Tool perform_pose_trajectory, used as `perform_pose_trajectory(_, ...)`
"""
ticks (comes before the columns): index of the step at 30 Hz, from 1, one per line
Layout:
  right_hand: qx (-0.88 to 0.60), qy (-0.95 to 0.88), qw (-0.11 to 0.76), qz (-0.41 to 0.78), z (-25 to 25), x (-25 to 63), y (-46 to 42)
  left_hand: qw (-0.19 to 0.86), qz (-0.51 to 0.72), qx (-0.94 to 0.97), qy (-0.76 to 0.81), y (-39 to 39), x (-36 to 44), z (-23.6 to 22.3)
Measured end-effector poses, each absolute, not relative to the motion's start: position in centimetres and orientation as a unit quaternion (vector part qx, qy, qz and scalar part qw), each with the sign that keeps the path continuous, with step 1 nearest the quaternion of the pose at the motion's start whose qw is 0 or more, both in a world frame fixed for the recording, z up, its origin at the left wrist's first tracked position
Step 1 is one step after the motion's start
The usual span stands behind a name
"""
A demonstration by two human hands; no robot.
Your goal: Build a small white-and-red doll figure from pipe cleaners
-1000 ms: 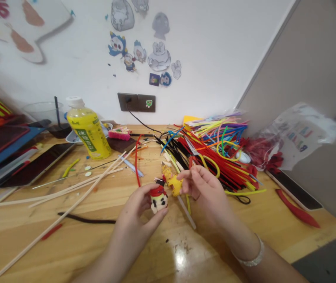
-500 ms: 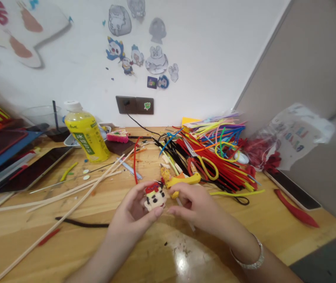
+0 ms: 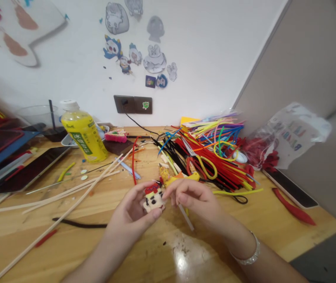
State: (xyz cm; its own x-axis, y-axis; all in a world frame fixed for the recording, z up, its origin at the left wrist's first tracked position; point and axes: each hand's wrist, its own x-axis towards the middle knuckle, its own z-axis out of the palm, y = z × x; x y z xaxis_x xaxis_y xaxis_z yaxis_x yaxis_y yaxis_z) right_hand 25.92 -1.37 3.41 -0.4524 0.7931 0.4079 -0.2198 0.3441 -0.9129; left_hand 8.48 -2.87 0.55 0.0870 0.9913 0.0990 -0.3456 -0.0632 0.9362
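My left hand (image 3: 129, 220) is closed around a small figure head (image 3: 154, 199), with its thumb along the lower front. The head is cream-coloured, with a red and yellow top and black eyes and brows. From the right, my right hand (image 3: 196, 200) reaches in, its index finger stretched to the side of the face, apparently touching it. The other fingers are bent, and I see nothing held in them. Just behind this hand lies a yellow hot glue gun (image 3: 182, 177), partly hidden, and a translucent glue stick (image 3: 186, 218) sticks out below.
Coloured pipe cleaners (image 3: 215, 165) are heaped at the back right, with yellow-handled scissors (image 3: 207, 167) among them. Left stand a yellow drink bottle (image 3: 85, 135) and a tablet (image 3: 30, 169). Long wooden sticks (image 3: 67, 212) cross the table. A phone (image 3: 290, 188) lies far right.
My right index finger has moved left onto the side of the face, and the right thumb has drawn back from the figure. My left hand keeps its hold. The view has shifted slightly.
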Motion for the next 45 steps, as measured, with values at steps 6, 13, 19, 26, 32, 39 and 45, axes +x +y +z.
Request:
perform_pose_trajectory(6, -0.235, -0.698, 0.437, 0.517, 3.4, 25.9, -1.7, 0.573, 0.578, 0.459, 0.358, -2.8, 8.5, 0.2)
perform_pose_trajectory(13, -0.542, -0.804, 0.233, 0.077, 2.4, 28.2, 1.6, 0.607, 0.562, 0.416, 0.379, -3.6, 8.5, 1.2)
perform_pose_trajectory(19, -0.588, -0.748, 0.297, 0.074, 2.4, 30.0, 2.7, 0.628, 0.552, 0.394, 0.380, -4.2, 8.8, 2.6)
perform_pose_trajectory(26, -0.315, -0.847, 0.324, 0.280, 3.7, 27.1, -0.7, 0.627, 0.534, 0.440, 0.358, -3.5, 8.4, 1.3)
perform_pose_trajectory(32, -0.298, -0.835, 0.365, 0.283, 3.3, 26.4, -1.2, 0.599, 0.531, 0.469, 0.373, -3.5, 8.3, 0.6)
perform_pose_trajectory(39, -0.283, -0.852, 0.359, 0.257, 3.7, 26.3, -1.5, 0.589, 0.508, 0.485, 0.400, -3.9, 8.5, 0.1)
perform_pose_trajectory(45, -0.283, -0.852, 0.366, 0.243, 3.7, 26.3, -1.6, 0.585, 0.505, 0.480, 0.415, -4.0, 8.4, 0.8)
